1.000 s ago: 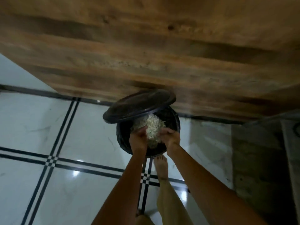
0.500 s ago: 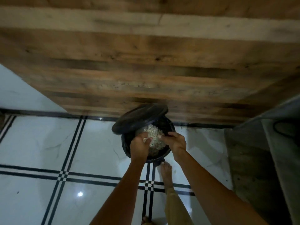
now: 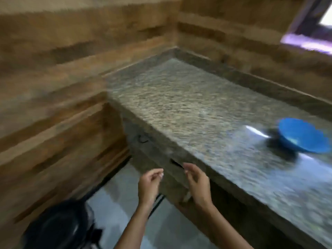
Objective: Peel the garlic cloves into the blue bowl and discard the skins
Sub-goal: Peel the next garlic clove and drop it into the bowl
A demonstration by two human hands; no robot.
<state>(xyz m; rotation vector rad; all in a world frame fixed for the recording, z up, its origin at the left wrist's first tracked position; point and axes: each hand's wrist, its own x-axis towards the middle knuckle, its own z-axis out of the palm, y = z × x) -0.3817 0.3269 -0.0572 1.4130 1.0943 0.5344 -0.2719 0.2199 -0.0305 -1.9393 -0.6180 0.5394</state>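
The left hand (image 3: 149,184) and right hand (image 3: 197,182) are hovering loosely curled and seemingly empty between the black bin (image 3: 59,229) and the granite counter (image 3: 179,105) where the blue bowl (image 3: 303,135) is sitting, so discarding is probably ending, the next move is calling for reaching that bowl, and no writing is showing.

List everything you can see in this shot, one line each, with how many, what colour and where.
bowl: one, blue, on the counter at the right edge
counter: one, speckled grey-brown stone, running from centre to right
bin: one, black, on the floor at lower left
wall: brown wood-look bands, left and behind the counter
floor: pale tiles, bottom centre
window: one, bright, top right corner
left hand: one, empty, fingers loosely curled, in front of the counter edge
right hand: one, empty, beside it
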